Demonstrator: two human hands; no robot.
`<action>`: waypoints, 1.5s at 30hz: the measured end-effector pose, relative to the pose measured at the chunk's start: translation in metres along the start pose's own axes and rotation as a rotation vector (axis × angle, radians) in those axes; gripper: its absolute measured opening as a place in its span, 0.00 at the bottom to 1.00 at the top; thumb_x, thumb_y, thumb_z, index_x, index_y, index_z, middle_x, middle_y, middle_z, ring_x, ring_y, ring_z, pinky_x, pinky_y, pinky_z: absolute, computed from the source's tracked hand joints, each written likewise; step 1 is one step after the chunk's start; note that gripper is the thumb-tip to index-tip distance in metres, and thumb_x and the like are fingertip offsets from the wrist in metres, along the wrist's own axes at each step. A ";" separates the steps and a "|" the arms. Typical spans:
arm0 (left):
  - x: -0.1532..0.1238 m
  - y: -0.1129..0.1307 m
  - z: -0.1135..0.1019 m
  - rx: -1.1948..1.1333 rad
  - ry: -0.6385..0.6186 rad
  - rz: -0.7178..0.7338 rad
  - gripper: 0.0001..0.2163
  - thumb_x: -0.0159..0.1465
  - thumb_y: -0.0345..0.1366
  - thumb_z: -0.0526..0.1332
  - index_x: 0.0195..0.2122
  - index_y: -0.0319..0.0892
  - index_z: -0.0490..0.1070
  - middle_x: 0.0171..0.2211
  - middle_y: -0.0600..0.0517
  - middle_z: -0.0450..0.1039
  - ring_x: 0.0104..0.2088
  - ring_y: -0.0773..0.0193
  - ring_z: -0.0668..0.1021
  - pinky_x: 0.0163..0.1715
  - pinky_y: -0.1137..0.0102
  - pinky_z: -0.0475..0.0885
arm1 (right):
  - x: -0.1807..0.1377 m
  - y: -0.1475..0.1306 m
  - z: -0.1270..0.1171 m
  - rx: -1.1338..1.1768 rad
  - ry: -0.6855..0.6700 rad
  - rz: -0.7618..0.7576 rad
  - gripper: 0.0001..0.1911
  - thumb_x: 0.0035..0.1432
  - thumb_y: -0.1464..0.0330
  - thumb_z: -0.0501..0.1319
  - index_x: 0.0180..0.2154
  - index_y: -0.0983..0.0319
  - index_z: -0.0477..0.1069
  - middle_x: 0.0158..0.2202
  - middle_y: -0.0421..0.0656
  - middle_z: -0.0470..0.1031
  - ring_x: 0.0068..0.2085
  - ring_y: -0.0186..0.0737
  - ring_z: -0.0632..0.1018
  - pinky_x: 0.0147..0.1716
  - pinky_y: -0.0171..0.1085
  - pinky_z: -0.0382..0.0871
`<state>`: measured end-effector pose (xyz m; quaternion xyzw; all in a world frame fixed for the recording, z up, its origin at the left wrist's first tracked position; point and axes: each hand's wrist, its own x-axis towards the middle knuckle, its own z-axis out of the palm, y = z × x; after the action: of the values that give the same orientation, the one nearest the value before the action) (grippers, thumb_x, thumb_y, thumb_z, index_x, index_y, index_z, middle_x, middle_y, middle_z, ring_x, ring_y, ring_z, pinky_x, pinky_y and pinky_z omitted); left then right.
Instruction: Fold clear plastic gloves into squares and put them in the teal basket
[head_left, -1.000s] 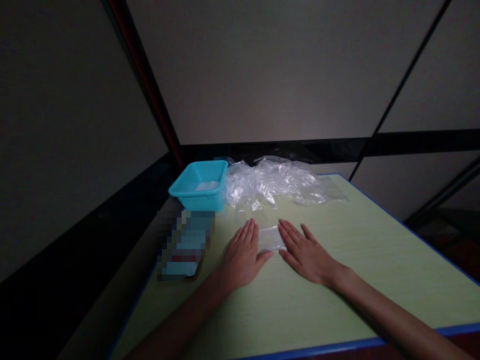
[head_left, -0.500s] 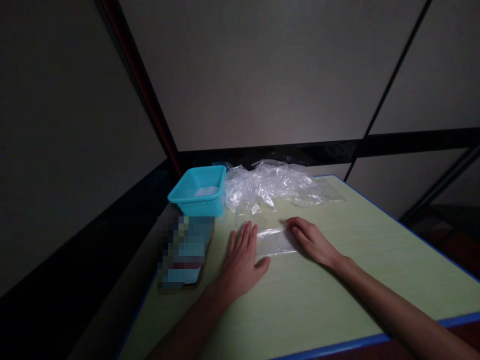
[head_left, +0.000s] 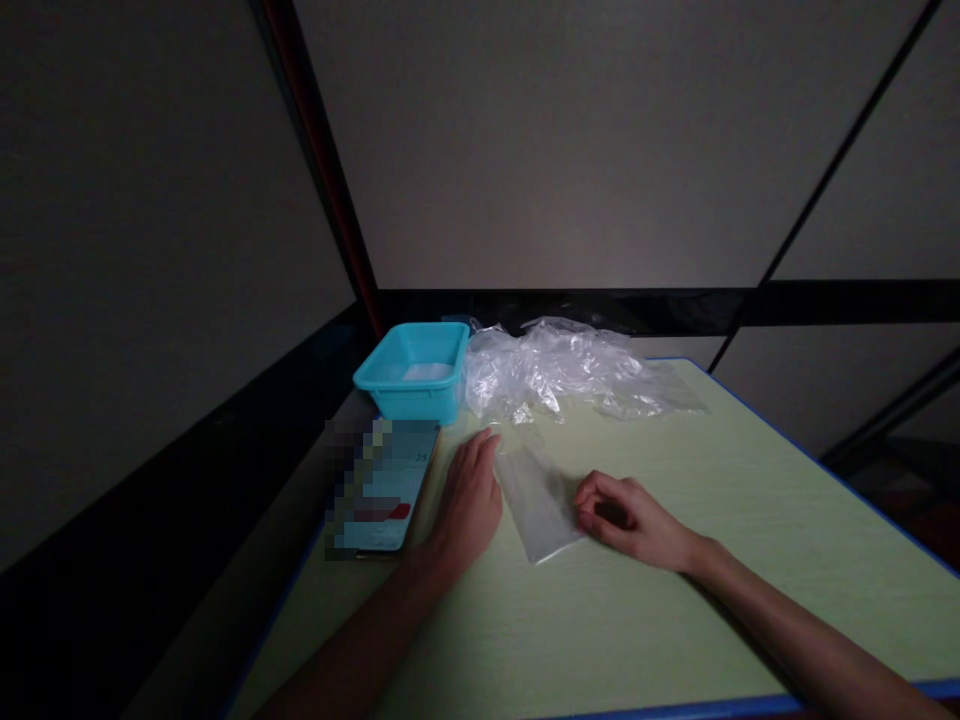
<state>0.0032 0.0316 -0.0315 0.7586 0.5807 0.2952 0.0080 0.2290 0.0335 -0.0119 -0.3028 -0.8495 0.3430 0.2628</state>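
1. Head view, the thing itself: a small clear bag (head_left: 537, 500) lies flat on the green table (head_left: 675, 610), in the near-middle of it, between the two hands. It is a pale, glossy oblong. Its long side runs from far to near, slanted a little, with the near corner towards the right.
2. The left hand (head_left: 469, 500) rests on the table with its fingers straight and close together, against the bag's left edge.
3. The right hand (head_left: 630, 520) is loosely curled, knuckles up, with its fingertips (head_left: 583, 512) at the bag's right edge. From here I cannot tell whether it pinches the plastic or only touches it.
4. Farther off stands a blue tub (head_left: 416, 378). Just right of it is a crumpled heap of clear plastic (head_left: 559, 372). A phone (head_left: 384, 485) lies left of the left hand, near the table's left edge.
5. Against half a second ago:
   - The bag lay crosswise then, long side left to right; now it is turned to run far to near.
   - The right hand was stretched over its far right end and has drawn nearer and curled.
   - The left hand's thumb, splayed before, is tucked in.
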 end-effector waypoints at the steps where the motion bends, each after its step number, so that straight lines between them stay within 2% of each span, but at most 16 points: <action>1: -0.001 0.001 -0.001 -0.010 -0.002 0.003 0.21 0.57 0.22 0.46 0.52 0.34 0.58 0.54 0.39 0.61 0.56 0.58 0.63 0.55 0.60 0.59 | 0.000 -0.001 -0.001 -0.060 0.002 -0.057 0.04 0.59 0.69 0.51 0.33 0.62 0.62 0.26 0.39 0.69 0.26 0.32 0.68 0.23 0.31 0.61; 4: -0.007 0.009 -0.006 -0.008 -0.084 0.075 0.20 0.59 0.30 0.51 0.54 0.34 0.57 0.58 0.38 0.57 0.59 0.55 0.59 0.56 0.58 0.57 | -0.002 -0.002 -0.008 -0.295 0.003 -0.272 0.08 0.60 0.70 0.51 0.32 0.63 0.67 0.29 0.43 0.68 0.32 0.35 0.69 0.32 0.35 0.63; 7: -0.015 0.017 -0.011 0.071 -0.222 0.168 0.27 0.59 0.37 0.55 0.57 0.33 0.52 0.61 0.36 0.49 0.61 0.52 0.52 0.58 0.55 0.53 | -0.004 -0.003 -0.014 -0.502 -0.025 -0.411 0.10 0.61 0.67 0.52 0.36 0.63 0.70 0.32 0.45 0.69 0.35 0.37 0.69 0.34 0.36 0.62; 10: -0.019 0.022 -0.011 0.132 -0.317 0.169 0.31 0.58 0.43 0.55 0.58 0.29 0.51 0.61 0.34 0.47 0.61 0.51 0.51 0.57 0.55 0.54 | -0.005 -0.005 -0.014 -0.658 -0.030 -0.463 0.12 0.63 0.68 0.51 0.31 0.62 0.71 0.29 0.42 0.69 0.32 0.35 0.68 0.30 0.36 0.59; 13: -0.019 0.023 -0.008 0.167 -0.367 0.161 0.34 0.57 0.47 0.55 0.58 0.27 0.50 0.60 0.32 0.47 0.61 0.50 0.52 0.57 0.55 0.54 | -0.006 -0.008 -0.012 -0.728 -0.025 -0.454 0.16 0.64 0.70 0.49 0.27 0.63 0.69 0.25 0.40 0.68 0.28 0.34 0.67 0.27 0.36 0.57; 21: -0.020 0.017 -0.003 0.184 -0.348 0.216 0.35 0.57 0.50 0.54 0.58 0.28 0.48 0.60 0.31 0.48 0.61 0.48 0.51 0.57 0.54 0.54 | -0.003 -0.008 -0.005 -0.801 -0.030 -0.555 0.17 0.64 0.73 0.47 0.26 0.62 0.69 0.23 0.39 0.68 0.26 0.33 0.66 0.27 0.36 0.58; 28: -0.020 0.018 -0.003 0.212 -0.349 0.217 0.36 0.58 0.51 0.53 0.58 0.26 0.49 0.60 0.31 0.48 0.61 0.48 0.51 0.57 0.54 0.53 | -0.003 -0.010 -0.006 -0.856 -0.080 -0.601 0.15 0.64 0.72 0.47 0.34 0.62 0.71 0.33 0.42 0.74 0.33 0.35 0.71 0.32 0.36 0.63; 31: -0.019 0.020 -0.004 0.210 -0.382 0.206 0.35 0.58 0.51 0.52 0.58 0.27 0.48 0.61 0.32 0.47 0.61 0.48 0.50 0.57 0.54 0.52 | -0.001 -0.008 -0.006 -0.849 -0.091 -0.610 0.14 0.64 0.72 0.48 0.37 0.63 0.72 0.39 0.44 0.74 0.39 0.37 0.72 0.36 0.37 0.66; 34: -0.019 0.021 -0.005 0.193 -0.388 0.200 0.35 0.58 0.50 0.53 0.58 0.26 0.48 0.61 0.31 0.45 0.61 0.48 0.49 0.57 0.54 0.51 | 0.004 -0.004 -0.001 -0.808 -0.093 -0.605 0.13 0.63 0.72 0.49 0.38 0.66 0.72 0.44 0.45 0.73 0.46 0.39 0.71 0.45 0.38 0.66; 39: -0.019 0.020 -0.010 0.039 -0.306 0.244 0.31 0.59 0.43 0.54 0.60 0.31 0.47 0.63 0.35 0.39 0.62 0.49 0.46 0.57 0.53 0.51 | 0.010 0.004 0.007 -0.794 -0.082 -0.543 0.13 0.63 0.71 0.49 0.39 0.67 0.72 0.46 0.45 0.73 0.50 0.39 0.69 0.53 0.39 0.60; 40: -0.018 0.019 -0.012 -0.021 -0.283 0.249 0.29 0.60 0.40 0.53 0.60 0.32 0.47 0.63 0.37 0.40 0.62 0.50 0.47 0.57 0.55 0.52 | 0.010 0.004 0.007 -0.796 -0.086 -0.531 0.13 0.63 0.72 0.49 0.39 0.67 0.71 0.46 0.45 0.73 0.50 0.39 0.69 0.53 0.39 0.60; 42: -0.017 0.018 -0.016 -0.154 -0.228 0.215 0.24 0.61 0.35 0.50 0.58 0.34 0.52 0.61 0.39 0.50 0.60 0.55 0.56 0.56 0.59 0.56 | 0.010 0.004 0.007 -0.802 -0.092 -0.518 0.13 0.63 0.73 0.48 0.39 0.66 0.71 0.46 0.45 0.73 0.49 0.39 0.70 0.53 0.40 0.61; 45: -0.018 0.016 -0.020 -0.312 -0.155 0.099 0.17 0.61 0.31 0.47 0.51 0.38 0.61 0.48 0.44 0.69 0.50 0.60 0.70 0.51 0.64 0.64 | 0.010 0.004 0.007 -0.813 -0.103 -0.509 0.11 0.63 0.73 0.49 0.40 0.66 0.70 0.45 0.45 0.73 0.48 0.39 0.71 0.52 0.39 0.62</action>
<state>0.0058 0.0041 -0.0168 0.7963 0.4875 0.3225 0.1559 0.2190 0.0392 -0.0167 -0.1461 -0.9738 -0.0774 0.1563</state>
